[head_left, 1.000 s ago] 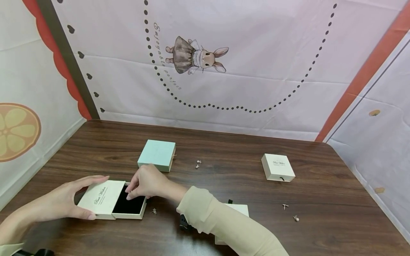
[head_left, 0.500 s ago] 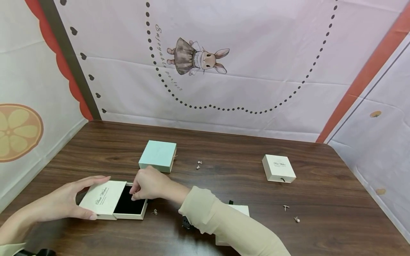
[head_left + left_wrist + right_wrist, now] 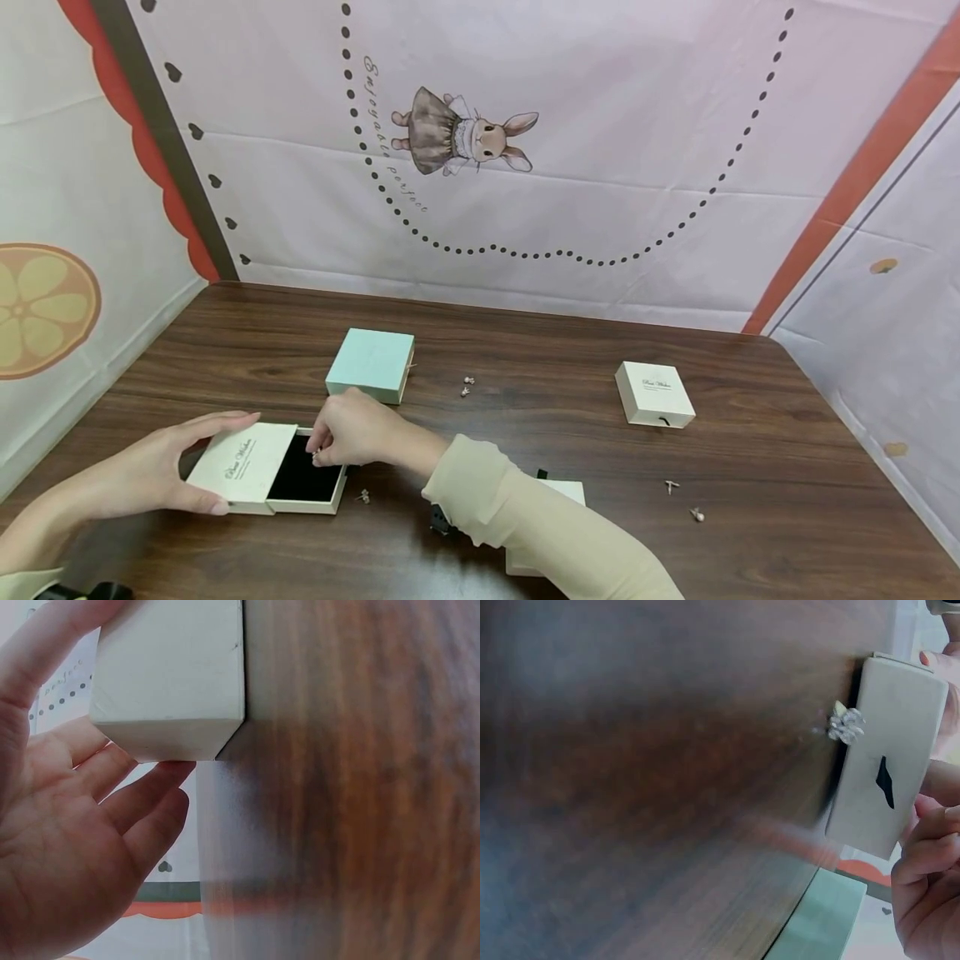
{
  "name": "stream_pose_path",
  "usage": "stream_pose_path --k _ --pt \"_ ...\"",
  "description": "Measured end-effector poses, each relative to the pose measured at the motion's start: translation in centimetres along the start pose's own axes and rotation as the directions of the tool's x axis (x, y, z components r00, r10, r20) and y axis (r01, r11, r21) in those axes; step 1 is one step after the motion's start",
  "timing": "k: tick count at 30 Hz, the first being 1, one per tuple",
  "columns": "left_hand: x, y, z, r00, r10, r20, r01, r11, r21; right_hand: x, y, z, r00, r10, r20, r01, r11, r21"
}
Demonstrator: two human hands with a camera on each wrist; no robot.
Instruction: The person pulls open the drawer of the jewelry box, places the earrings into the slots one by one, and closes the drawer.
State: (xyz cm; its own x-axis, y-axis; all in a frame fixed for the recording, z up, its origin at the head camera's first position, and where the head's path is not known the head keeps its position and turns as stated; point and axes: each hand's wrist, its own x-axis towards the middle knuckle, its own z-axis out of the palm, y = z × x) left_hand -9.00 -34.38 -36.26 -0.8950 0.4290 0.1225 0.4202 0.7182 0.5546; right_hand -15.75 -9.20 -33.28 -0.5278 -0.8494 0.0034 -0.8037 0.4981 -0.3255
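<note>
Head view, left grip (image 3: pixel 161 475) clasping cream box (image 3: pixel 247 467), right grip (image 3: pixel 352 429) seemingly pinching something, right wrist reveals earring (image 3: pixel 845 724)

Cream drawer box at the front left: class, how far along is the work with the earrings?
Done: the cream drawer box is slid open, its black lining showing. In hand: the left hand grips its sleeve; the right hand pinches something small over the lining. Left: loose earrings by the box, mid-table and at right.
</note>
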Motion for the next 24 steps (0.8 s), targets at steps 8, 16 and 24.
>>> stream_pose_path --k 8,16,24 --pt "-0.1 0.1 0.0 1.0 0.008 -0.002 -0.008 1.0 -0.02 0.0 0.0 -0.2 1.0 0.016 0.022 -0.015 0.999 -0.047" --pt "0.1 0.2 0.1 1.0 0.002 -0.004 -0.002 1.0 0.007 -0.9 1.2 -0.6 0.984 0.166 0.058 -0.175 0.891 0.419" --pt "0.1 0.2 0.0 1.0 -0.016 0.002 0.016 1.0 0.006 -1.9 2.4 -1.3 0.963 0.245 0.11 -0.248 0.656 0.713"
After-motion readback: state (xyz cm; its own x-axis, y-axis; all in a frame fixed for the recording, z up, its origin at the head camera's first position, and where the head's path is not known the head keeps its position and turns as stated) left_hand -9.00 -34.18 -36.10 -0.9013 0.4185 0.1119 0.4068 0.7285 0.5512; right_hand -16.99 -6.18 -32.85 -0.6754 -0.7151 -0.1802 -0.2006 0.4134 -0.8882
